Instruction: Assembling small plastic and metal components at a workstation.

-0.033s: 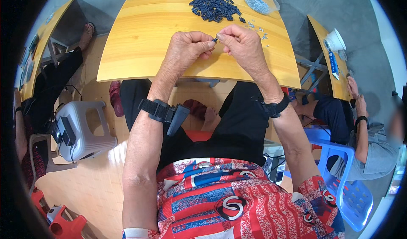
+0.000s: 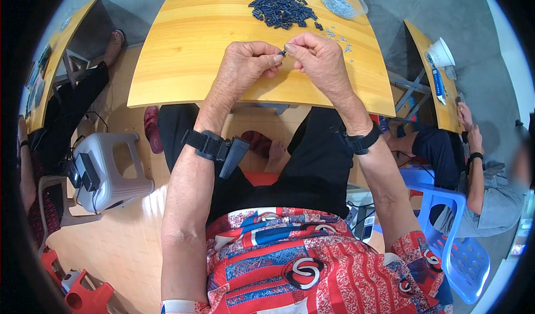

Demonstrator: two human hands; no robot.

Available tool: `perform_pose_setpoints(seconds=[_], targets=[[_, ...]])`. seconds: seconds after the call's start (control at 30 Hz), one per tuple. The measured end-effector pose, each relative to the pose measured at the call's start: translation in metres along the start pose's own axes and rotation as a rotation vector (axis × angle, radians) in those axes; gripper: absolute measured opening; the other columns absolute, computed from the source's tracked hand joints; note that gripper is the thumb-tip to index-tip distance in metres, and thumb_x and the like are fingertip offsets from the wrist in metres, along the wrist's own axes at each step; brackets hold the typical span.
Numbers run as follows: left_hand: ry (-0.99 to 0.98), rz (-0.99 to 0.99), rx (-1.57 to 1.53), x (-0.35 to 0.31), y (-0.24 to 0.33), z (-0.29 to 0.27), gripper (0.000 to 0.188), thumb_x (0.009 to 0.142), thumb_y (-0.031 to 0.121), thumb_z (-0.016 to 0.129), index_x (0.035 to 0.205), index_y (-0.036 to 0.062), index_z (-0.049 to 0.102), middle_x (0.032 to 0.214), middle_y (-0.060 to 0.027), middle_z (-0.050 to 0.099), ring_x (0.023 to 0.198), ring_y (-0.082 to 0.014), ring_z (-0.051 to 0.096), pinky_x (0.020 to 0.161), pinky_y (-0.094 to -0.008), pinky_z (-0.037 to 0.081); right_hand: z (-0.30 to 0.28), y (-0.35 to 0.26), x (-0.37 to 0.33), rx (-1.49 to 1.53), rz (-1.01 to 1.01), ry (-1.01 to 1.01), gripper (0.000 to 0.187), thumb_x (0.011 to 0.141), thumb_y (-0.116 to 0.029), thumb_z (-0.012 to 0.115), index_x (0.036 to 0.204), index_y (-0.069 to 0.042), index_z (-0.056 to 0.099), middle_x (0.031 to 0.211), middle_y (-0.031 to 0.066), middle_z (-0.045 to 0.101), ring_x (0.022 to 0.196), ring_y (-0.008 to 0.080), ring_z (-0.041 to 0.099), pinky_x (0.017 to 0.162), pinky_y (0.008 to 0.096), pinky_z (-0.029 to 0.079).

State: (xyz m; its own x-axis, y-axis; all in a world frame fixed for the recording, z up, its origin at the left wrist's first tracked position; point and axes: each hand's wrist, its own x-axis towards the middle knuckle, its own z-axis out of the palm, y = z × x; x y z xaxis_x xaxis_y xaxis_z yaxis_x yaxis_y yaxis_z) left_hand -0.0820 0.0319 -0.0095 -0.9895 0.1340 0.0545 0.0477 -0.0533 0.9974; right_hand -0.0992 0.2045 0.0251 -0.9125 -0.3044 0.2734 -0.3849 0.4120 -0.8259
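Left hand (image 2: 248, 60), bare and near upper centre of the frame, pinches a small dark cylindrical piece (image 2: 282, 52) between thumb and forefinger. Opposite it, the bare right hand (image 2: 319, 55) brings thumb and forefinger together at the piece's right end; whether they grip it or something smaller cannot be told. Both hands are above the yellow wood-grain table (image 2: 178, 63), whose curved front edge runs below the wrists. A broad stretch of wood lies between the left hand and the table's left edge, a narrower one between the right hand and the right edge. Beyond the fingers, at top centre, sits a heap of small dark cylindrical pieces (image 2: 281, 11); small silvery metal parts (image 2: 343, 39) lie scattered toward the right edge, below a clear shallow plastic dish (image 2: 361, 6) in the upper right.
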Motion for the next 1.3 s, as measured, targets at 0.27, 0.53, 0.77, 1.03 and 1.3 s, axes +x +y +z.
perform_pose_setpoints(seconds=[0.27,0.53,0.77,1.03,1.3], targets=[[-0.003,-0.022,-0.003,-0.002,0.002,0.002,0.015,0.086,0.009,0.066,0.095,-0.0025,0.069,0.077,-0.0065,0.068,0.065,-0.0085,0.061,0.063,-0.0214,0.052,-0.002,0.005,0.002,0.017,0.038,-0.02,0.017,0.088,-0.019,0.066,0.09,-0.001,0.066,0.07,-0.0014,0.06,0.058,0.0035,0.054,0.051,0.0176,0.045],[-0.005,-0.02,-0.022,-0.002,0.001,0.001,0.013,0.085,0.007,0.065,0.094,-0.0028,0.069,0.077,-0.0067,0.068,0.064,-0.0089,0.061,0.062,-0.0216,0.052,0.006,0.0,0.0,0.053,0.009,-0.002,0.014,0.086,-0.014,0.065,0.082,-0.001,0.066,0.065,-0.0018,0.059,0.055,0.004,0.053,0.05,0.0182,0.042],[-0.007,-0.021,0.027,0.001,0.0,-0.002,0.011,0.084,0.005,0.065,0.092,-0.0025,0.069,0.078,-0.0065,0.068,0.065,-0.0091,0.062,0.062,-0.0214,0.052,0.01,0.008,0.004,0.035,-0.042,0.022,0.015,0.078,-0.011,0.066,0.071,0.0,0.062,0.056,0.0012,0.057,0.052,0.0057,0.048,0.048,0.0245,0.04],[0.004,-0.044,0.023,0.001,-0.001,-0.002,0.011,0.083,0.005,0.067,0.091,-0.0023,0.07,0.077,-0.0066,0.069,0.064,-0.009,0.062,0.062,-0.0211,0.052,0.012,0.007,0.0,0.12,0.016,0.017,0.015,0.081,-0.012,0.065,0.072,0.0,0.063,0.059,0.0,0.058,0.051,0.0057,0.051,0.047,0.0233,0.042],[-0.001,-0.061,-0.142,0.002,0.003,-0.003,0.012,0.083,0.008,0.067,0.09,-0.0016,0.07,0.078,-0.0082,0.069,0.066,-0.0101,0.063,0.061,-0.0215,0.053,0.006,0.01,-0.014,0.012,-0.118,0.064,0.027,0.085,-0.025,0.068,0.092,0.001,0.062,0.079,0.0077,0.065,0.059,0.0148,0.061,0.051,0.0272,0.049]])
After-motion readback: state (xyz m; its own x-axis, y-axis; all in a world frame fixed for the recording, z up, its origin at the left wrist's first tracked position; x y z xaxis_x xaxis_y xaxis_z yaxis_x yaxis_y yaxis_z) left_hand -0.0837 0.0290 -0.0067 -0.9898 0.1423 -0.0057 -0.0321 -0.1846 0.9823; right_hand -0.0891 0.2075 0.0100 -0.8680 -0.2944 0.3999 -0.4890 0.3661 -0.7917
